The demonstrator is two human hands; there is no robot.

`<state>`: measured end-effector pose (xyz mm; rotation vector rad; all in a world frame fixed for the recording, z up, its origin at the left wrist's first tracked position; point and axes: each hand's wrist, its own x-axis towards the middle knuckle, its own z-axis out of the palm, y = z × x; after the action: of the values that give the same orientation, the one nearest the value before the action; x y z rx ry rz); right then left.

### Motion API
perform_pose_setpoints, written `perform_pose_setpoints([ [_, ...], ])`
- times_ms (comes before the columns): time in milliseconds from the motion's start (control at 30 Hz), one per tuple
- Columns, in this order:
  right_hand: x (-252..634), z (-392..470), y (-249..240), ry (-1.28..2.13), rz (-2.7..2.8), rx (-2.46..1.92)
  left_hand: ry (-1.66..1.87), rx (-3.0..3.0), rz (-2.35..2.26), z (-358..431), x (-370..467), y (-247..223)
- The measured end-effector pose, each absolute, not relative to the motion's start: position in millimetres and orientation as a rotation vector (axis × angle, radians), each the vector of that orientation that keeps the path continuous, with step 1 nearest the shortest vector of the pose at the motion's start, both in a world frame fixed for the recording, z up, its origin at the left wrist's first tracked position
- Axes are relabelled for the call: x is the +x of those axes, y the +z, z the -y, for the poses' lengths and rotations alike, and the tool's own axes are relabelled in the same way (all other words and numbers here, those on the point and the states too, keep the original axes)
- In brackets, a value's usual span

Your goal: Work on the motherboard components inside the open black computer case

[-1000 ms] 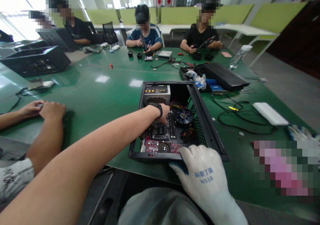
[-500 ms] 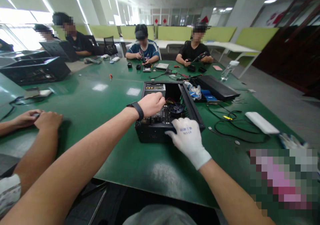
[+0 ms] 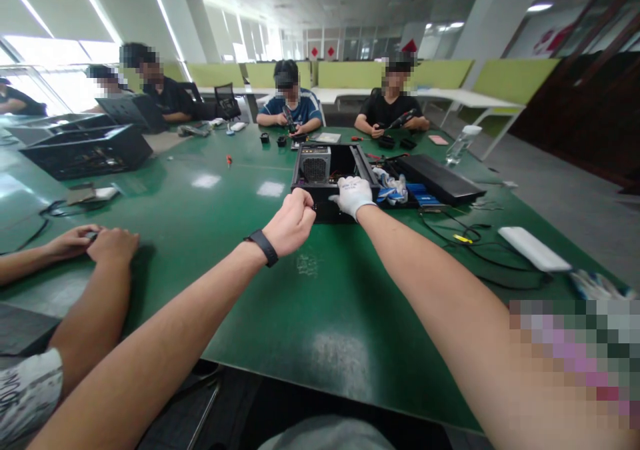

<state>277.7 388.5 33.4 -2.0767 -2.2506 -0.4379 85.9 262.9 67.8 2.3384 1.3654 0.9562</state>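
An open black computer case [image 3: 327,214] is in front of me on the green table. Inside it at the back left, the power supply [image 3: 316,169] shows its grille; the near wall hides most of the other parts. My right hand [image 3: 354,195], in a white glove, grips the near top edge of the case with its thumb on the near side. My bare left hand [image 3: 293,220], with a black watch band on the wrist, is closed by the near left corner. What its curled fingers hold, if anything, I cannot make out.
Right of the case lie gloves [image 3: 393,187], a black panel [image 3: 437,177], cables [image 3: 463,240] and a white box [image 3: 534,249]. A water bottle [image 3: 463,145] stands behind. A co-worker's hands [image 3: 113,243] rest at the left; two people sit opposite.
The case has moved away from me and appears tilted, so the fan and motherboard no longer show. My left hand has left its inside for the near left corner. My right hand followed the edge.
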Motion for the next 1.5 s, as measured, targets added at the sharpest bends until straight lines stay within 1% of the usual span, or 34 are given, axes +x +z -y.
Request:
perform_pose_setpoints([
  [200, 282.2, -387.6, 34.4, -0.432, 2.315, -2.024, 0.892, 2.332, -1.496, -255.5, 65.1, 58.2],
  [367, 281.2, -366.0, 32.6, -0.450, 2.355, -1.973, 0.883, 2.386, -1.484, -251.8, 58.0, 61.8],
  [567, 280.4, -309.3, 23.2, -0.481, 2.351, -1.927, 1.019, 2.343, -1.283, -259.7, 62.5, 69.1],
  [733, 282.5, -250.4, 17.3, -0.488, 2.362, -1.873, 0.917, 2.321, -1.262, -265.3, 76.7, 74.0],
  [833, 283.2, -217.5, 16.3, -0.487, 2.368, -1.857, 0.734, 2.364, -1.374, -265.7, 87.3, 74.6],
  [1000, 285.0, -163.9, 17.6, -0.473, 2.384, -1.833, 0.305, 2.523, -1.529, -270.0, 103.8, 63.0],
  [1167, 289.5, -116.0, 19.5, -0.376, 2.391, -1.790, -0.184, 2.680, -1.471, -281.2, 122.0, 48.9],
  [1367, 293.8, -78.7, 17.0, -0.213, 2.354, -1.784, -0.675, 2.621, -1.441, -280.3, 153.5, 48.8],
  [1500, 294.4, -69.7, 15.5, -0.172, 2.316, -1.765, -0.860, 2.551, -1.421, -288.4, 172.7, 31.7],
])
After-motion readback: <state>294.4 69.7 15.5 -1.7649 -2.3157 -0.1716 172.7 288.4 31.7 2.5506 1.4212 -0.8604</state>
